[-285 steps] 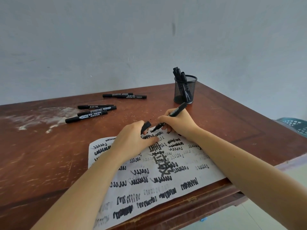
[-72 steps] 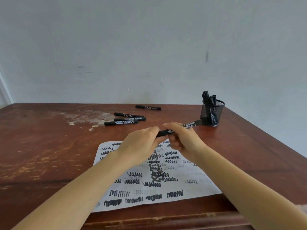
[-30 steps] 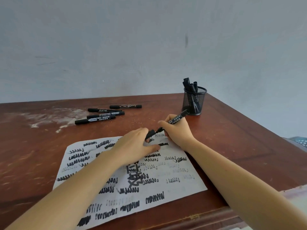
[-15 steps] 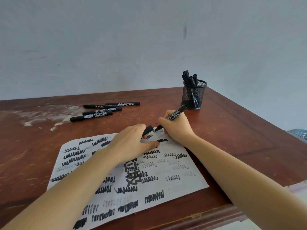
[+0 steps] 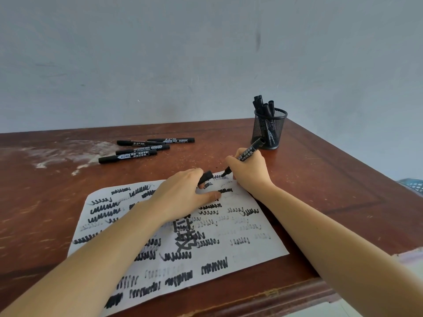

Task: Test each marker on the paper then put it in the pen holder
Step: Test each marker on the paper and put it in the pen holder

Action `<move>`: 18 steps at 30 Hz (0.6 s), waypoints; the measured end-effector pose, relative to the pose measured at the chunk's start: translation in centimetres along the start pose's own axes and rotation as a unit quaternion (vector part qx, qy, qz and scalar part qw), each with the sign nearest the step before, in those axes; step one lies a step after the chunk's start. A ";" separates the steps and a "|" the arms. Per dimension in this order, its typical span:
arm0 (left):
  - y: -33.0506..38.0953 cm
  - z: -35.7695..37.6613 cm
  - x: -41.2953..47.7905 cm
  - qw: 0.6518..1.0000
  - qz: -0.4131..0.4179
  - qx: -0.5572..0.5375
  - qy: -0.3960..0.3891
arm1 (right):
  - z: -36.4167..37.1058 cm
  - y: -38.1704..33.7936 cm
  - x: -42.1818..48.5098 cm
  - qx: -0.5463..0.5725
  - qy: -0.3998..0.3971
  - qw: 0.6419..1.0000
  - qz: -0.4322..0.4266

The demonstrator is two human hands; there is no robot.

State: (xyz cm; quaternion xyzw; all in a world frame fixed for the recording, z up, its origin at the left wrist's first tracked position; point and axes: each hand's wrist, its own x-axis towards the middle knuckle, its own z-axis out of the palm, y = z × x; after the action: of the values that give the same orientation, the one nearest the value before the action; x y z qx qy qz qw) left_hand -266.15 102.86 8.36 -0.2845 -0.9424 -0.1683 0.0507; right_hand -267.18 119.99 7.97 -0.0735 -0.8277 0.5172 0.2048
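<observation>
My right hand (image 5: 248, 171) grips an uncapped black marker (image 5: 248, 152), its tip touching the far edge of the white paper (image 5: 247, 245), which is covered in black scribbles. My left hand (image 5: 183, 193) lies on the paper, thumb pressed flat, and pinches the marker's black cap (image 5: 205, 177). A black mesh pen holder (image 5: 269, 130) stands beyond my right hand with several capped markers upright in it. Several more black markers (image 5: 137, 151) lie loose on the table at the far left.
The brown wooden table (image 5: 332, 186) ends at its right edge and at the front edge under the paper. A whitish worn patch (image 5: 57, 153) marks the far left. A teal basket (image 5: 414, 185) shows past the right edge. A grey wall stands behind.
The marker tip has shifted slightly along the top of the paper, where a dark scribble now lies by my left thumb. The view has tilted a little; both hands stay in place.
</observation>
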 end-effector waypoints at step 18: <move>0.1 -0.1 -0.1 1.000 0.000 -0.001 -0.011 | -1.1 0.6 0.7 -0.008 0.037 0.999 0.034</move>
State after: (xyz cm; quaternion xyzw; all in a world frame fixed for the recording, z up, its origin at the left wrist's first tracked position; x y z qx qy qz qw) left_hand -266.03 102.84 8.41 -0.2868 -0.9427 -0.1658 0.0398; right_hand -267.43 121.36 8.07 -0.1221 -0.8207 0.5142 0.2170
